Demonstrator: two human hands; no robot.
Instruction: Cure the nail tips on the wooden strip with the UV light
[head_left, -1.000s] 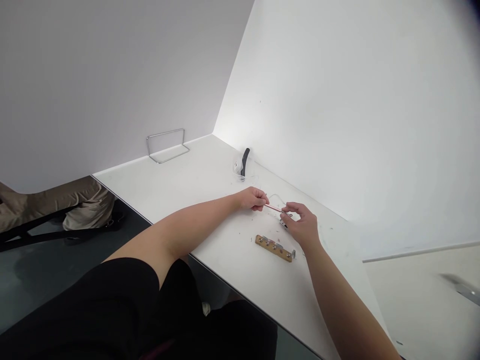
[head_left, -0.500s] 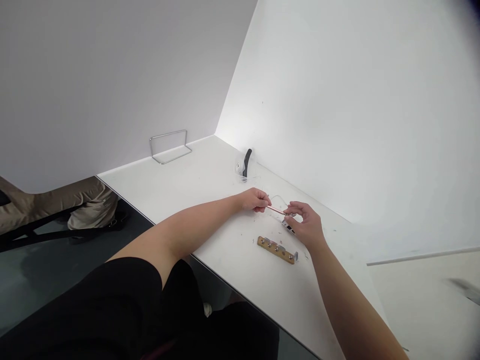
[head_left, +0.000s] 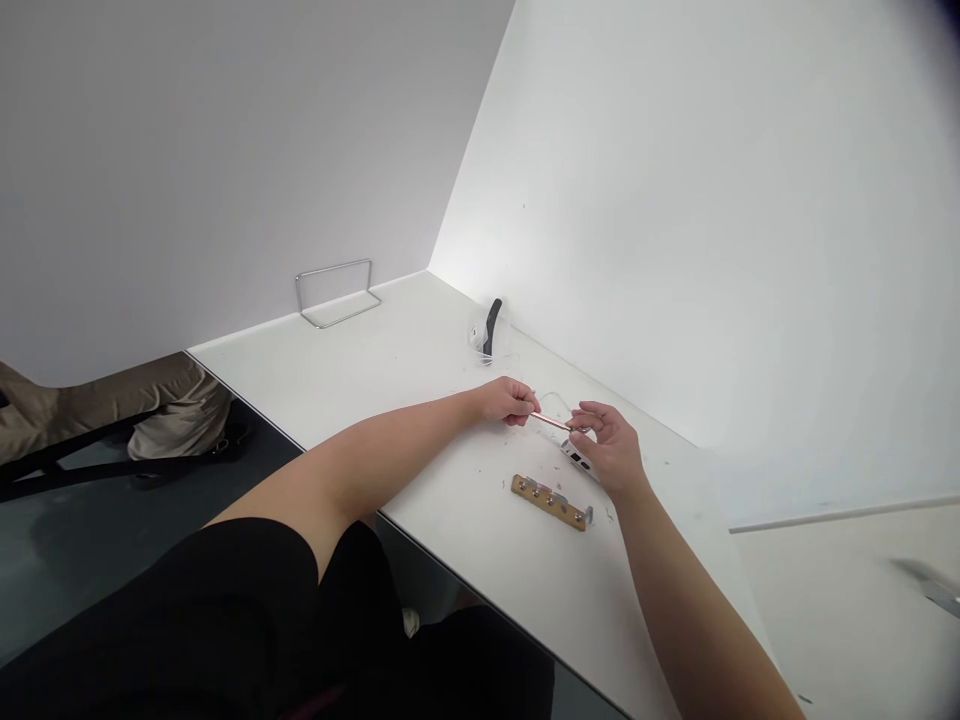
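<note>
My left hand point(head_left: 511, 400) is closed in a pinch on one end of a thin pinkish rod point(head_left: 551, 421). The fingers of my right hand point(head_left: 609, 448) are closed around the rod's other end, where a small shiny part shows between the fingertips. Partly hidden beneath that hand lies a white device point(head_left: 576, 457) with dark markings on its side. Closer to me, a wooden strip point(head_left: 548, 503) carries several round metal pieces along its length, with flat metal tabs at its far side and right end.
At the back stands a black curved handle point(head_left: 492, 330) beside a clear plastic container point(head_left: 475, 336). A bent wire stand point(head_left: 339, 296) rests against the grey partition point(head_left: 225, 150). Small scraps lie around the wooden strip. Another person's trousered leg point(head_left: 172, 400) shows at the left.
Both hands keep the rod in nearly the same place. My right hand has lifted or turned slightly, so more of the white device shows. The whole view has shifted a little.
</note>
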